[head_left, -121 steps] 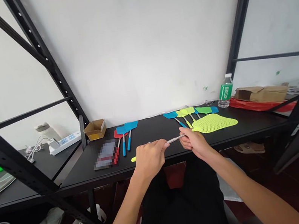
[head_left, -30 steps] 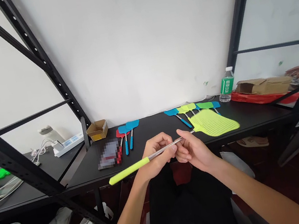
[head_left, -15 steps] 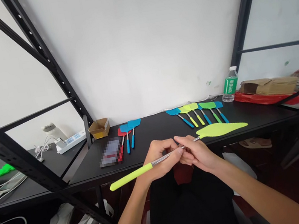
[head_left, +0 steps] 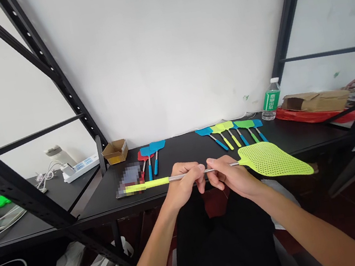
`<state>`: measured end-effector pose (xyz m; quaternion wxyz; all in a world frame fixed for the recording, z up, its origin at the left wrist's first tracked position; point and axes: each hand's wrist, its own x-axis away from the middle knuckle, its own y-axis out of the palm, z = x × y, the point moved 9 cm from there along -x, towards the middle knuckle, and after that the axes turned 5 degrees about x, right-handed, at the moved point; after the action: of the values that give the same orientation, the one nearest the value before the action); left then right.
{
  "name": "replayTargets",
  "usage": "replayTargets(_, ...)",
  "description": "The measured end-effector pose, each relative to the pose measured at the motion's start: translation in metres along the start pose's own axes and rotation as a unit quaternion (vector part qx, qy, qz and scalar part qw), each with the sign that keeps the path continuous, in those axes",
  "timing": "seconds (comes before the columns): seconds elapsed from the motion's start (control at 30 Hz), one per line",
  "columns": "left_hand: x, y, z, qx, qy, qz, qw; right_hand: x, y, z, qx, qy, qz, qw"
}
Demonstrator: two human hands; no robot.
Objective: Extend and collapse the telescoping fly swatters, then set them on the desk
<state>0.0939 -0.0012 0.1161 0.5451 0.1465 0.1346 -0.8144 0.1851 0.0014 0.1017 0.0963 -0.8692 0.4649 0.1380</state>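
While both hands pinch its metal rod, a yellow-green fly swatter is held crosswise

As the front edge of the black desk lies just beyond the hands, the yellow-green fly swatter is held nearly level in front of the person's body. Its rod is gripped by the left hand towards the handle, with the thumb pressed along the metal and the fingers curled. Nearer the perforated head, the rod is gripped by the right hand between thumb and bent fingers. Neither hand is open, and a short stretch of metal is left visible between them.

Little weight is to be expected, though the broad head may tip or twist if the rod is held too loosely. The rod appears stiff, thin and smooth, so some slipping or rolling under the fingertips is likely. The head looks flexible and is better not squeezed or bent. Firm hold is best taken on the thicker handle, with the rod steadied close to the head; nothing about it seems fragile. Whether the rod slides in sections cannot be told.

Behind, other swatters are laid in two groups: blue and red ones near a small carton, and blue, yellow and green ones towards a bottle.
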Motion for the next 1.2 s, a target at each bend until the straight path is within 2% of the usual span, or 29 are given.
replayTargets(0.43, 0.0, 0.0, -0.007, 0.086, -0.074, 0.027, 0.993, 0.004, -0.005, -0.024, 0.109, -0.056, -0.027, 0.992)
replayTargets(0.73, 0.003, 0.01, -0.013, 0.177, -0.114, 0.012, 0.977, 0.009, -0.01, -0.037, 0.19, -0.081, -0.045, 0.977)
replayTargets(0.87, 0.004, 0.011, -0.014, 0.183, -0.124, 0.008, 0.975, 0.011, -0.01, -0.044, 0.208, -0.093, -0.046, 0.973)
replayTargets(1.03, 0.004, 0.011, -0.005, 0.144, -0.101, 0.001, 0.984, 0.011, -0.016, -0.043, 0.182, -0.085, -0.051, 0.978)
replayTargets(1.2, 0.005, 0.012, 0.01, 0.065, -0.046, -0.012, 0.997, 0.006, -0.016, -0.027, 0.066, -0.077, -0.061, 0.993)
